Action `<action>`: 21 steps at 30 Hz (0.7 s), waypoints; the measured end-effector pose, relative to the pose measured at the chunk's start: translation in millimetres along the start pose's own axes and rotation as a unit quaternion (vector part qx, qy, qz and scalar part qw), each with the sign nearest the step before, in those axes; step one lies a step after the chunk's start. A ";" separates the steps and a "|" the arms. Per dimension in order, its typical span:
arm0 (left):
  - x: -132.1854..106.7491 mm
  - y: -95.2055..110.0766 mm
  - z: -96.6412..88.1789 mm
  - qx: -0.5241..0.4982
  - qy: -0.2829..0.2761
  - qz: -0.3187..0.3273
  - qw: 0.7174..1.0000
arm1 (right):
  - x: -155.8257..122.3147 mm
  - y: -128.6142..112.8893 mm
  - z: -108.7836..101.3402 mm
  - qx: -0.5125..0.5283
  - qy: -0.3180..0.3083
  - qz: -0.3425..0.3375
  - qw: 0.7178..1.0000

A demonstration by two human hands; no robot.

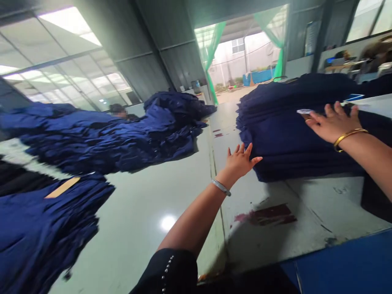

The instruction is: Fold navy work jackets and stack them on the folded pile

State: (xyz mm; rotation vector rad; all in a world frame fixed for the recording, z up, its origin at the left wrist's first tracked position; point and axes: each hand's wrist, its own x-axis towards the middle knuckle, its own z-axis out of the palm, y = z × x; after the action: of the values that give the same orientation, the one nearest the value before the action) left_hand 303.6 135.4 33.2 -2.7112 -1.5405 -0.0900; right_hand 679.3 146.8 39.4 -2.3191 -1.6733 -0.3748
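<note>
While the right hand (335, 123) lies spread wide on a stack of navy garments (275, 134), the left hand (240, 162) hangs open and empty.
Left to right: a navy garment pile (39, 228) topped by a tan strip (63, 188); left hand just beside the stack; right hand by a small white tag (304, 111), its print unreadable.

There was one left hand (240, 161), one right hand (333, 122), one silver bracelet (221, 187), one gold bangle (350, 138) and three piles of navy garments (294, 126)
</note>
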 end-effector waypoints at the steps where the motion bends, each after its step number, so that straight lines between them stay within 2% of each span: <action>1: -15.5 -16.0 0.0 0.002 0.000 -0.024 1.000 | -8.8 -34.3 0.6 0.008 0.008 -0.046 0.999; 4: -71.8 -71.6 -0.1 0.010 -0.003 -0.105 0.994 | -43.4 -151.2 9.3 0.039 -0.017 -0.165 0.985; 6: -119.3 -114.2 -0.8 0.015 -0.013 -0.164 0.986 | -69.4 -233.3 19.6 0.061 -0.037 -0.228 0.971; 9: -205.9 -180.5 -1.8 0.024 -0.034 -0.265 0.963 | -113.8 -356.7 33.2 0.087 -0.079 -0.309 0.944; 11: -270.1 -222.5 -1.8 0.030 -0.048 -0.347 0.936 | -148.9 -437.3 36.5 0.104 -0.119 -0.368 0.916; 14: -364.9 -278.7 -1.6 0.048 -0.055 -0.462 0.884 | -207.8 -550.7 31.5 0.135 -0.177 -0.459 0.860; 17: -445.2 -325.4 -2.5 0.065 -0.036 -0.542 0.837 | -264.8 -650.6 19.2 0.166 -0.208 -0.526 0.807; 19: -485.5 -350.5 -3.1 0.073 -0.010 -0.585 0.807 | -297.0 -709.3 8.6 0.181 -0.210 -0.561 0.780; 21: -513.8 -370.3 -2.4 0.077 0.018 -0.618 0.783 | -323.7 -761.8 -3.9 0.197 -0.198 -0.595 0.754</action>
State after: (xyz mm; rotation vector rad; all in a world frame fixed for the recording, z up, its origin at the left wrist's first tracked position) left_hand -277.0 -115.7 0.7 -1.1269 -2.7897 -0.0209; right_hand -143.8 91.5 -28.3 -0.7831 -2.8956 0.2965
